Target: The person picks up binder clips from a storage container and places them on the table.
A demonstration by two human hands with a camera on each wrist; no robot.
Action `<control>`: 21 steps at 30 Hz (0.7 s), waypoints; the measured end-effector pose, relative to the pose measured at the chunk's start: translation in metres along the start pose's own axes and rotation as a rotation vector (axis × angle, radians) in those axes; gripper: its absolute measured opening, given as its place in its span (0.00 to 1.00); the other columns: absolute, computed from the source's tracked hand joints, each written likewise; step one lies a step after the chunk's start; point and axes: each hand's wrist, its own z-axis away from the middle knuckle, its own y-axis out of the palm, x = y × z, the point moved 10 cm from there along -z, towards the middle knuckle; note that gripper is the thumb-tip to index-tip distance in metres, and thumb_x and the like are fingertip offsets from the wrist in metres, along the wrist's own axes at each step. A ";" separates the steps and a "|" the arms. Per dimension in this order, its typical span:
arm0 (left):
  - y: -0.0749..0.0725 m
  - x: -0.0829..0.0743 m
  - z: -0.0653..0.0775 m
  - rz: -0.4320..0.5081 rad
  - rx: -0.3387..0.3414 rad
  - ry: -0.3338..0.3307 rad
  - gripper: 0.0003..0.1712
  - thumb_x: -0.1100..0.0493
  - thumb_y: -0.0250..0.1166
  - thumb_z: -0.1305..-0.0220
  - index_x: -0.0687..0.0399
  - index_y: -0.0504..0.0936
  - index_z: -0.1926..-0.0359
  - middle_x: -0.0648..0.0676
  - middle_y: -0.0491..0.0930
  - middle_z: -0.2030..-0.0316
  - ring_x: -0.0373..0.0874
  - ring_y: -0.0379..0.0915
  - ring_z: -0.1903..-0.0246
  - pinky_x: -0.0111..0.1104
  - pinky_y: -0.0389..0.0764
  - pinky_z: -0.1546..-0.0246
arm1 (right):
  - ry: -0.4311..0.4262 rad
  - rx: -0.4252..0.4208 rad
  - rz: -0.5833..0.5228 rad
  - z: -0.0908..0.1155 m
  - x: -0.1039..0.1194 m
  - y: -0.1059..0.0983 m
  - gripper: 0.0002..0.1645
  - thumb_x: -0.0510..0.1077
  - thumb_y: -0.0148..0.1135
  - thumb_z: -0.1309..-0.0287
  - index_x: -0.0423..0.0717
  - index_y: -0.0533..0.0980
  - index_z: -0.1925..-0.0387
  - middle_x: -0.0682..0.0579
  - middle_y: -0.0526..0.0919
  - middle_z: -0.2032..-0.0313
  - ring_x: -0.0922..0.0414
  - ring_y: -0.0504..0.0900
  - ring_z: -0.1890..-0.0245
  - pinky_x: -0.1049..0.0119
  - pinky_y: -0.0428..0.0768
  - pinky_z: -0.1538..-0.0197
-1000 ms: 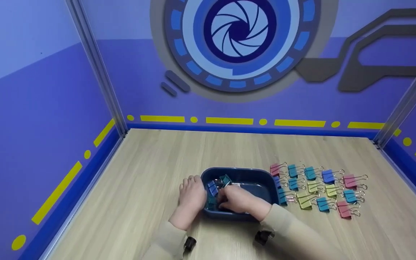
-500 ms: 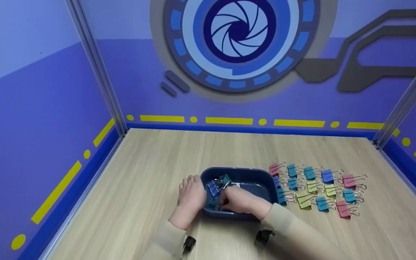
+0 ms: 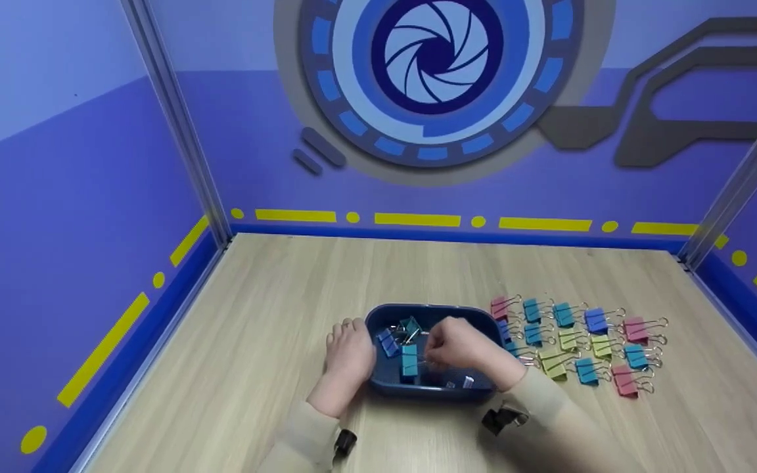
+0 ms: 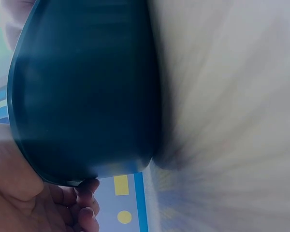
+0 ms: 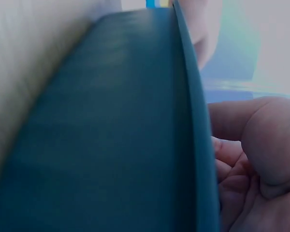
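A dark blue plastic box (image 3: 477, 315) stands on the table. My left hand (image 3: 351, 348) holds it at the left wall; in the left wrist view the fingers (image 4: 87, 208) curl by the rim at the far corner. My right hand (image 3: 454, 345) is over the box's right half, thumb and fingertips pinching the wire handle of a teal binder clip (image 3: 409, 360). Behind that clip a blue binder clip (image 3: 388, 342) and a green binder clip (image 3: 410, 326) lie at the left end of the box. The right wrist view shows mostly the box's outer wall (image 5: 111, 121), which hides the clip.
Right of the box, several binder clips lie in rough rows, among them a pink clip (image 3: 627, 382), a yellow clip (image 3: 554, 365) and a violet-blue clip (image 3: 596, 320). The nearest ones sit close against the box's right wall. Blue panels (image 3: 326, 190) enclose the table (image 3: 273, 289).
My right hand has moved right and slightly away from me, bringing the teal clip out from the box's front left corner into plain sight. The left hand and the box stay put.
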 end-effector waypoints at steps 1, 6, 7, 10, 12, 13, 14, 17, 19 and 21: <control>-0.001 0.000 0.000 -0.002 -0.004 0.002 0.14 0.61 0.64 0.37 0.67 0.76 0.55 0.64 0.78 0.59 0.59 0.72 0.56 0.47 0.72 0.55 | 0.022 -0.008 0.000 0.000 -0.003 -0.003 0.10 0.33 0.68 0.45 0.47 0.84 0.79 0.56 0.85 0.80 0.64 0.80 0.80 0.68 0.79 0.72; -0.002 0.000 0.000 -0.010 -0.010 0.012 0.11 0.62 0.63 0.37 0.66 0.76 0.57 0.63 0.78 0.60 0.58 0.72 0.58 0.46 0.71 0.57 | 0.073 -0.039 0.011 0.001 -0.013 -0.007 0.10 0.33 0.66 0.49 0.47 0.83 0.82 0.55 0.85 0.83 0.64 0.82 0.83 0.69 0.80 0.73; -0.002 0.000 0.000 -0.009 -0.010 0.014 0.11 0.62 0.63 0.38 0.66 0.76 0.58 0.63 0.78 0.61 0.58 0.72 0.58 0.46 0.71 0.57 | 0.073 -0.043 0.014 0.000 -0.014 -0.007 0.11 0.33 0.66 0.50 0.47 0.83 0.83 0.55 0.85 0.84 0.64 0.82 0.83 0.70 0.79 0.73; -0.002 0.000 0.000 -0.003 -0.007 0.014 0.11 0.63 0.62 0.38 0.66 0.75 0.58 0.63 0.77 0.61 0.59 0.71 0.57 0.46 0.71 0.57 | 0.063 -0.045 0.006 0.000 -0.016 -0.003 0.11 0.33 0.66 0.48 0.46 0.83 0.82 0.55 0.85 0.83 0.64 0.82 0.83 0.70 0.80 0.75; -0.001 0.000 0.000 0.002 -0.002 0.011 0.11 0.63 0.62 0.38 0.66 0.75 0.58 0.63 0.77 0.60 0.59 0.71 0.57 0.46 0.71 0.56 | 0.045 -0.050 0.016 0.000 -0.016 -0.003 0.11 0.34 0.67 0.46 0.45 0.83 0.81 0.55 0.85 0.83 0.65 0.81 0.83 0.70 0.79 0.75; 0.000 0.000 0.000 0.003 0.002 0.009 0.12 0.62 0.62 0.38 0.66 0.75 0.57 0.63 0.77 0.60 0.59 0.72 0.56 0.47 0.71 0.56 | 0.039 -0.055 0.020 0.000 -0.016 -0.003 0.10 0.36 0.68 0.43 0.45 0.84 0.80 0.55 0.85 0.83 0.65 0.80 0.83 0.70 0.79 0.75; 0.000 0.000 -0.001 0.004 0.005 0.006 0.12 0.62 0.62 0.38 0.66 0.75 0.57 0.64 0.77 0.60 0.59 0.72 0.56 0.47 0.71 0.55 | 0.034 -0.061 0.022 0.000 -0.016 -0.004 0.10 0.37 0.68 0.41 0.45 0.84 0.79 0.55 0.85 0.82 0.65 0.80 0.83 0.70 0.79 0.75; 0.001 0.000 -0.001 0.006 0.016 0.001 0.13 0.62 0.62 0.38 0.67 0.75 0.56 0.64 0.78 0.58 0.59 0.72 0.55 0.47 0.71 0.54 | 0.021 -0.082 0.033 0.002 -0.017 -0.008 0.11 0.42 0.67 0.36 0.45 0.85 0.75 0.53 0.86 0.80 0.63 0.80 0.82 0.68 0.79 0.73; 0.001 0.000 -0.001 0.005 0.021 -0.002 0.13 0.62 0.63 0.38 0.67 0.75 0.56 0.64 0.78 0.58 0.59 0.72 0.55 0.47 0.71 0.54 | -0.001 -0.084 0.044 0.002 -0.018 -0.010 0.10 0.45 0.68 0.37 0.45 0.85 0.71 0.53 0.86 0.78 0.63 0.81 0.79 0.66 0.80 0.71; 0.002 0.001 -0.001 0.004 0.025 -0.005 0.14 0.62 0.63 0.38 0.67 0.75 0.55 0.64 0.78 0.58 0.59 0.72 0.55 0.47 0.71 0.54 | -0.033 -0.069 0.051 0.003 -0.018 -0.009 0.09 0.46 0.72 0.41 0.44 0.86 0.67 0.53 0.88 0.74 0.62 0.83 0.76 0.65 0.81 0.68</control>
